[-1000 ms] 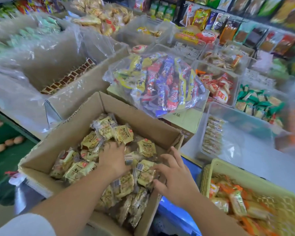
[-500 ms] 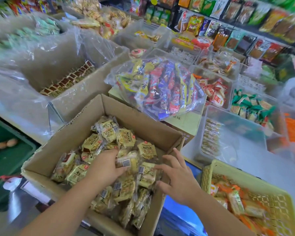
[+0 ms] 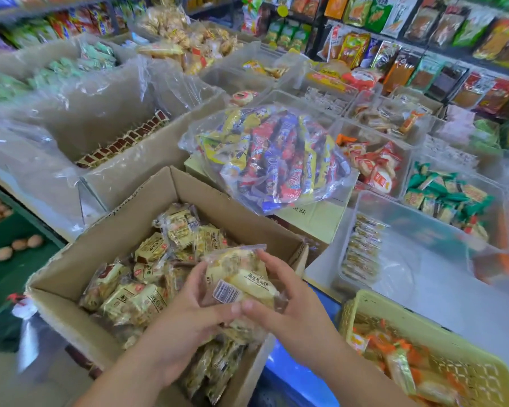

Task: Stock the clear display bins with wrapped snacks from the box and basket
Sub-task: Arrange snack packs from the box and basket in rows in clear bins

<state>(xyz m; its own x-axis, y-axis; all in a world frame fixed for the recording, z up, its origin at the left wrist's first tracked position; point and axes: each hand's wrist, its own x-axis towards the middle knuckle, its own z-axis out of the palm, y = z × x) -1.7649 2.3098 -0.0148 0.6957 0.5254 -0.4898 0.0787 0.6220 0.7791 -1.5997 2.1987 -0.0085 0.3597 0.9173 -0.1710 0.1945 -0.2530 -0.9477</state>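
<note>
The clear bin (image 3: 441, 259) lies open-topped, mostly bare beside its stacked packets (image 3: 362, 251). A strip of bench (image 3: 467, 306) is free between it and the yellow basket (image 3: 417, 321). The bulging snack bag (image 3: 276, 160) crowds the bin's far-left corner.

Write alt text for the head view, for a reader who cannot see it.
The left hand and right hand hold a bundle of yellow wrapped snacks over an open cardboard box of them. A yellow basket sits right of it, clear display bins beyond.
</note>
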